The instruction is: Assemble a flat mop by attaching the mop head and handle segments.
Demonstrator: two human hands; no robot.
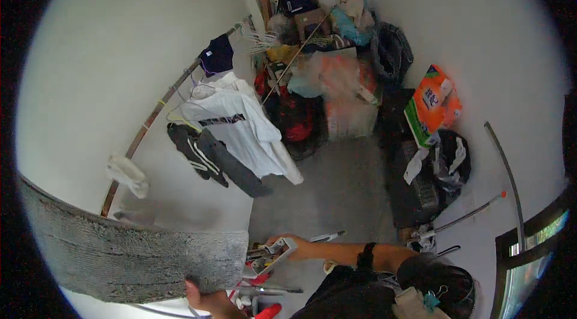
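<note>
A wide grey panel (132, 259) with a rough, ridged surface spans the lower left. My left hand (210, 304) is at its lower edge, thumb laid over the face and the other fingers hidden; it appears to grip that edge. Beside the panel's right end, my right hand (291, 246) is closed on the rim of a small white box (267, 262). Several long, thin items, perhaps tools, stick out of the box; their kinds are too small to tell. A black strap (365, 256) circles my right wrist.
White shirts (234, 115) and dark trousers (231, 163) hang from a rail (144, 133) at left. Boxes (351, 118) and bags crowd the far end. An orange package (433, 103) and black bags (451, 163) line the right wall. A window (532, 247) is at lower right.
</note>
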